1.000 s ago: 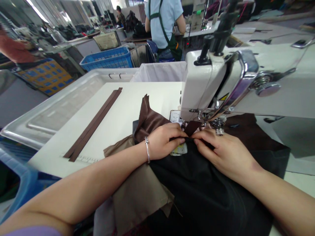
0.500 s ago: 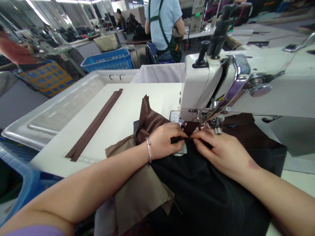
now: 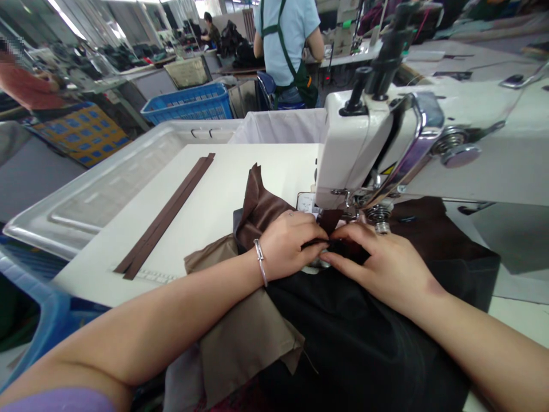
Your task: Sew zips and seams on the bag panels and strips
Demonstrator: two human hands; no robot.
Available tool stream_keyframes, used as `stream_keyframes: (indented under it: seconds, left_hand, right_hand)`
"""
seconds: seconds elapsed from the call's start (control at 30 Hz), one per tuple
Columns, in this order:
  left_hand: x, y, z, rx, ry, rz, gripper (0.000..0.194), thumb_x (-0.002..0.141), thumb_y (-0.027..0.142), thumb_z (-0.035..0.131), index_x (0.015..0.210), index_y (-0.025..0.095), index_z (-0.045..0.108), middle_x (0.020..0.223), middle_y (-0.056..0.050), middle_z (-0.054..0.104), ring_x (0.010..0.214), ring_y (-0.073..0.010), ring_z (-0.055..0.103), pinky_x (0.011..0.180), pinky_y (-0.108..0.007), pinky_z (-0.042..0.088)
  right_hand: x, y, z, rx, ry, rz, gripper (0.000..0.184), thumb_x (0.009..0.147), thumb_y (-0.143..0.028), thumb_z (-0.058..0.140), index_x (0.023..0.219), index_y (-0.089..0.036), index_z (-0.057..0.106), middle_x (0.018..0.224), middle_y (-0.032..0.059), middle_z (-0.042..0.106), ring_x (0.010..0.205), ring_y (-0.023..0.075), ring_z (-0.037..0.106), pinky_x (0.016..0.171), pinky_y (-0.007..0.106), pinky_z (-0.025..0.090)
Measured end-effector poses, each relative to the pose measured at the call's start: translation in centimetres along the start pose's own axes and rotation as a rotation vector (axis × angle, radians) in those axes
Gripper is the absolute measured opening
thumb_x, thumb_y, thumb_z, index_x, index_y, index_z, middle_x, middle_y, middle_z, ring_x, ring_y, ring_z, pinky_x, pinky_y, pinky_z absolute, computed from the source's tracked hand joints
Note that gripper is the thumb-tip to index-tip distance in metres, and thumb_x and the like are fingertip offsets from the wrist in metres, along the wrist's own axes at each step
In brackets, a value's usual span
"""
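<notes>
Dark fabric (image 3: 360,320) drapes over the table's front edge, with a brown satiny piece (image 3: 268,200) and a taupe piece (image 3: 249,343) among it. My left hand (image 3: 291,240), with a silver bangle at the wrist, pinches a folded edge of the dark fabric between thumb and fingers. Close against it, my right hand (image 3: 377,252) holds the same edge, its index finger on top and its thumb lower, near the left thumb. Both sets of fingertips lie just in front of the needle area of a white sewing machine (image 3: 355,154). The needle itself is hidden.
Two brown strips (image 3: 167,214) lie on the white tabletop (image 3: 240,154) at left, over a printed ruler. A clear plastic bin (image 3: 86,200) stands beyond, and a blue crate (image 3: 38,292) sits at lower left. Behind, a person in light blue (image 3: 287,46) sits facing away.
My right thumb has shifted left and down towards my left thumb, and its gap from the index finger has widened. The fabric has barely moved.
</notes>
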State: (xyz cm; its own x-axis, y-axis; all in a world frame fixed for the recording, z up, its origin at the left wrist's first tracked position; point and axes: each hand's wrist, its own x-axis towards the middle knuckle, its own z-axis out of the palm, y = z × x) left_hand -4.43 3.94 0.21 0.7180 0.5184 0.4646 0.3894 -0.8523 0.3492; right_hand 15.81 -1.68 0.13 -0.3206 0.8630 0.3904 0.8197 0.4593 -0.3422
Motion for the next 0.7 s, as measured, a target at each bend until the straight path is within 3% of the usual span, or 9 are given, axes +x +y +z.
stream_keyframes:
  seconds: [0.17,0.3,0.43,0.7]
  left_hand:
    - [0.0,0.2,0.2,0.122,-0.056,-0.026,0.018,0.089,0.025,0.053,0.093,0.016,0.067,0.084,-0.005,0.065,0.085,-0.0170,0.059,0.081,-0.032,0.043]
    - [0.0,-0.6,0.5,0.013,-0.066,-0.072,0.019,0.086,0.027,0.056,0.093,0.017,0.070,0.082,-0.005,0.063,0.084,-0.0169,0.059,0.079,-0.031,0.045]
    - [0.0,-0.8,0.5,-0.035,-0.094,-0.047,0.018,0.084,0.027,0.058,0.091,0.016,0.070,0.084,-0.006,0.062,0.086,-0.0176,0.057,0.078,-0.031,0.044]
    - [0.4,0.1,0.9,0.414,-0.186,0.045,0.017,0.087,0.025,0.052,0.092,0.018,0.067,0.097,-0.009,0.061,0.091,-0.0234,0.054,0.077,-0.037,0.040]
  right_hand:
    - [0.1,0.1,0.1,0.020,-0.012,-0.027,0.012,0.090,-0.026,0.053,0.098,-0.023,0.062,0.092,-0.0002,0.068,0.083,0.0191,0.065,0.073,0.032,0.048]
    - [0.1,0.5,0.0,0.062,-0.007,-0.063,0.015,0.093,-0.028,0.050,0.100,-0.023,0.062,0.096,0.0003,0.068,0.087,0.0182,0.064,0.077,0.031,0.048]
    - [0.1,0.4,0.2,0.056,-0.024,-0.078,0.016,0.088,-0.033,0.059,0.097,-0.021,0.062,0.100,0.0037,0.065,0.094,0.0216,0.061,0.082,0.035,0.048]
    - [-0.1,0.3,0.3,0.067,-0.009,-0.099,0.007,0.087,-0.025,0.062,0.091,-0.023,0.067,0.091,-0.0005,0.068,0.082,0.0167,0.062,0.077,0.031,0.046]
